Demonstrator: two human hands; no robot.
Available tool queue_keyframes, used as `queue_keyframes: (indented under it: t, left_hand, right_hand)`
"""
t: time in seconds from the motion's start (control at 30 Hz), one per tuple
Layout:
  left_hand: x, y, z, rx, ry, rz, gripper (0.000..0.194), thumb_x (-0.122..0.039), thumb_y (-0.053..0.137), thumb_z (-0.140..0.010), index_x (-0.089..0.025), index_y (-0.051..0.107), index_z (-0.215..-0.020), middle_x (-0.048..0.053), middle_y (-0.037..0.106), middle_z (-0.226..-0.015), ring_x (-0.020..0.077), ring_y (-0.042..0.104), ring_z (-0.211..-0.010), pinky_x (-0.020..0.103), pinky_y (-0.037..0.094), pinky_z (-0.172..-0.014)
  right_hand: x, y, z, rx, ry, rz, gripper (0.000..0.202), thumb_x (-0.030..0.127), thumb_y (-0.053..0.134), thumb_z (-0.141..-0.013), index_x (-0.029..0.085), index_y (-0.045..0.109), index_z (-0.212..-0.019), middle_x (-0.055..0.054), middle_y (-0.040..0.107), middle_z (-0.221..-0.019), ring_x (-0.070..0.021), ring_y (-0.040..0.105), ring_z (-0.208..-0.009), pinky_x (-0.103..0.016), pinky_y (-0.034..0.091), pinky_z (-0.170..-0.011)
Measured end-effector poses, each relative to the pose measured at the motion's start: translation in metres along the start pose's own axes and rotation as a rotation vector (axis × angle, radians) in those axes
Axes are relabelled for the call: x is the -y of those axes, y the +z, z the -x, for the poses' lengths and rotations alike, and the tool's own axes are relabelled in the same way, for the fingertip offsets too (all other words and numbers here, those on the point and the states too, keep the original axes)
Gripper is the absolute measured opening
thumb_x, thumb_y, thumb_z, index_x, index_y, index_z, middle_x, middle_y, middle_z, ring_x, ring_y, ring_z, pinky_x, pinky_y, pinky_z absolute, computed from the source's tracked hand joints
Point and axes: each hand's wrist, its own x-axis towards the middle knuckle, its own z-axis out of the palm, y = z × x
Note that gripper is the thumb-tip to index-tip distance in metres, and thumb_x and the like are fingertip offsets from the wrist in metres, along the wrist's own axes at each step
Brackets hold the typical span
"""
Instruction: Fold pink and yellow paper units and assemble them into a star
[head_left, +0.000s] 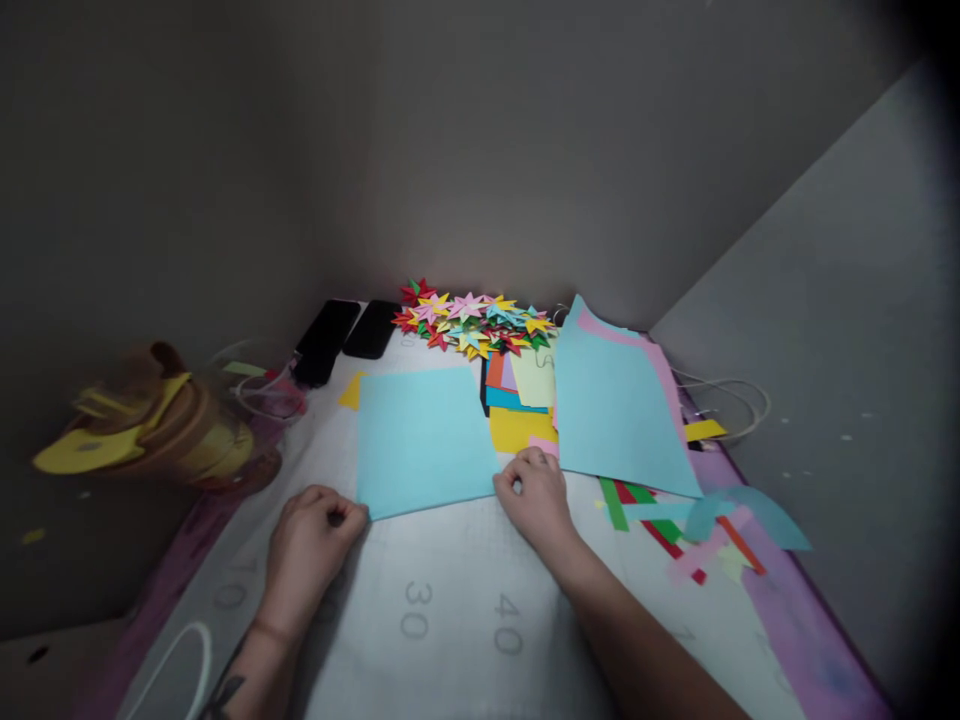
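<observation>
A light blue sheet of paper [426, 440] lies on the white mat in front of me, its near edge toward me. My left hand [311, 540] pinches its near left corner between thumb and fingers. At the near right corner, my right hand [534, 497] grips the same sheet in a like pinch. Just right of that hand rests a larger stack of light blue and pink paper [626, 400]. Behind the sheet, coloured paper pieces [521, 430] in yellow, blue and orange are partly covered.
Several folded paper stars [472, 318] are heaped along the back wall. Two black phones [327, 340] lie at the back left. A brown container with a yellow flap [180, 420] stands at the left edge. Paper strips [667, 530] and a white cable [739, 410] are at the right.
</observation>
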Motion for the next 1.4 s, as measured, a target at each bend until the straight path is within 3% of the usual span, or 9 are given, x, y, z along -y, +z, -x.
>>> queue_keyframes:
  t: [0.7, 1.07, 1.27, 1.4]
  left_hand:
    - [-0.003, -0.002, 0.005, -0.006, -0.048, -0.055, 0.025, -0.035, 0.053, -0.076, -0.020, 0.059, -0.058, 0.003, 0.062, -0.073, 0.0208, 0.055, -0.077, 0.031, 0.039, -0.074]
    - [0.000, 0.000, 0.005, -0.015, -0.010, -0.066, 0.020, -0.034, 0.054, -0.076, -0.020, 0.058, -0.061, 0.003, 0.061, -0.075, 0.0214, 0.055, -0.077, 0.032, 0.040, -0.074]
    - [0.005, 0.004, 0.006, -0.062, 0.155, -0.093, 0.013, -0.027, 0.054, -0.079, -0.019, 0.062, -0.085, 0.006, 0.060, -0.093, 0.0228, 0.054, -0.091, 0.035, 0.042, -0.081]
    - [0.008, 0.004, 0.003, -0.005, 0.398, -0.170, 0.036, -0.014, 0.050, -0.081, -0.034, 0.066, -0.106, 0.005, 0.052, -0.126, 0.0264, 0.047, -0.108, 0.040, 0.041, -0.086]
  right_hand:
    - [-0.001, 0.000, 0.002, 0.025, -0.025, 0.012, 0.020, 0.019, 0.055, -0.076, 0.019, 0.052, -0.056, -0.004, 0.052, -0.076, -0.0211, 0.046, -0.080, -0.034, 0.038, -0.075]
    - [0.001, 0.000, 0.002, 0.030, 0.026, 0.040, 0.013, 0.019, 0.054, -0.074, 0.020, 0.052, -0.061, -0.004, 0.053, -0.079, -0.0211, 0.045, -0.080, -0.032, 0.036, -0.074]
    - [-0.001, -0.001, 0.001, 0.070, 0.013, 0.054, 0.008, 0.017, 0.051, -0.073, 0.020, 0.045, -0.069, -0.002, 0.050, -0.075, -0.0201, 0.045, -0.077, -0.032, 0.035, -0.073]
    - [-0.002, -0.002, 0.001, 0.083, 0.008, 0.058, 0.008, 0.018, 0.051, -0.074, 0.021, 0.045, -0.070, -0.003, 0.051, -0.076, -0.0209, 0.045, -0.079, -0.033, 0.035, -0.074]
